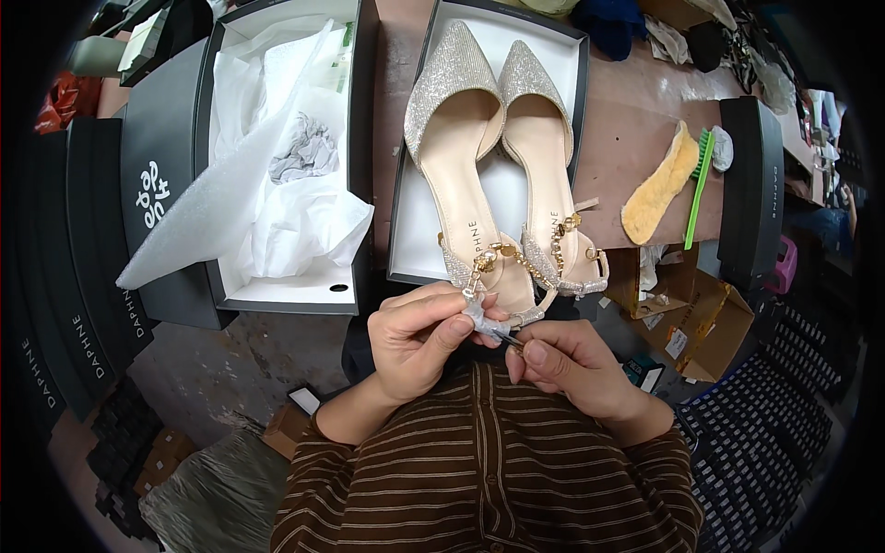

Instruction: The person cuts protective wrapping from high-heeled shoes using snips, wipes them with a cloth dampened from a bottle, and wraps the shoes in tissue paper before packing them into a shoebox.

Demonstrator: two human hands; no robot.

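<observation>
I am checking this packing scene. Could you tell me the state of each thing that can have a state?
Left hand: pinching the left shoe's heel
Right hand: gripping a thin dark tool
Pair of glitter shoes: lying side by side in the shoebox, ankle straps loose
Shoebox: open
Second box: open, stuffed with white paper
Green brush: lying flat on the table

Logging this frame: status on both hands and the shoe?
Left hand pinching the strap end of the left glitter shoe. Right hand holds a thin dark tool at it. Both shoes on the box lid. Nothing in the way.
</observation>
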